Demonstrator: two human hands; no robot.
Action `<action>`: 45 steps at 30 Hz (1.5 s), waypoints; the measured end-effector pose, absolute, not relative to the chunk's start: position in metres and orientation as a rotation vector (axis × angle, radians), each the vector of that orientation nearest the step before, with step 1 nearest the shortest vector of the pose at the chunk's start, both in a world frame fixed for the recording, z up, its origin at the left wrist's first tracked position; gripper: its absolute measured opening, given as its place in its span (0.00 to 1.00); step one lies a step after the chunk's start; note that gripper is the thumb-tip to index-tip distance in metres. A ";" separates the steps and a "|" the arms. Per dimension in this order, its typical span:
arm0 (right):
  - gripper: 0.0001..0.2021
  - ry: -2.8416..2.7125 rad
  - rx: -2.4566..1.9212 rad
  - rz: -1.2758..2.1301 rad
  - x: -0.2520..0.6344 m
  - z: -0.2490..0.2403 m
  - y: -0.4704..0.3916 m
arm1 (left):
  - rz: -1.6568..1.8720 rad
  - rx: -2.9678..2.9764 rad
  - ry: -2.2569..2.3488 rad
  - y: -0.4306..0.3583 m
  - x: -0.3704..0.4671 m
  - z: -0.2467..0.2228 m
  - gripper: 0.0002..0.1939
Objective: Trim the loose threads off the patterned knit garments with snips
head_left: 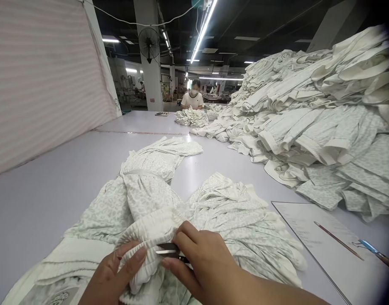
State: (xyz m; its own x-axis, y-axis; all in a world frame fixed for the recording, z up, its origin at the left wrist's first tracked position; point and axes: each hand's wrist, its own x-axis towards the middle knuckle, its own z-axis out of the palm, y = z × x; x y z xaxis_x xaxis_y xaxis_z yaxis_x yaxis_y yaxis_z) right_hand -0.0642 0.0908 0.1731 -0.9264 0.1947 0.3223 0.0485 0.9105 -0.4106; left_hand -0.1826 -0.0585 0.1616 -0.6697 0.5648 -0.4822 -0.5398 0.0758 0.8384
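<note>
My left hand [118,269] pinches the gathered, ribbed elastic waistband [150,228] of a pale printed garment between thumb and fingers. In my right hand [202,256] are small thread snips [167,250], their blades apart and pointing left, close against the waistband. The rest of the garment bundle [150,190], white with a faint grey-green spotted print, lies beyond my hands with a band tied round it. A second bundle of the same cloth [232,212] fans out to the right, and more folded garments [67,258] lie under my left forearm.
A tall heap of similar garments [309,106] fills the right side of the table [70,182]. Near it lie a paper sheet [312,237], a pencil [339,240] and a blue-tipped tool [369,246]. A striped cloth sheet [48,76] hangs at left. Another person [193,99] sits at the far end.
</note>
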 end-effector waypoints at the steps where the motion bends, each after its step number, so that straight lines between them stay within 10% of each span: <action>1: 0.09 -2.709 -0.178 0.575 -0.064 0.173 0.090 | 1.716 0.031 1.560 -0.058 -0.182 0.162 0.31; 45: 0.11 -2.805 -0.104 0.294 -0.056 0.179 0.084 | 1.743 0.058 1.486 -0.055 -0.170 0.166 0.29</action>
State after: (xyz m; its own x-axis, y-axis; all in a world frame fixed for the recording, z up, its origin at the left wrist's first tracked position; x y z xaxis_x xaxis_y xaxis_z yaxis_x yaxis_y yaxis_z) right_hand -0.0563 0.0838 0.1787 -0.9469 0.1043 0.3041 0.0390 0.9762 -0.2132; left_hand -0.1696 -0.0552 0.1661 -0.6585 0.5991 -0.4555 -0.5443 0.0388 0.8380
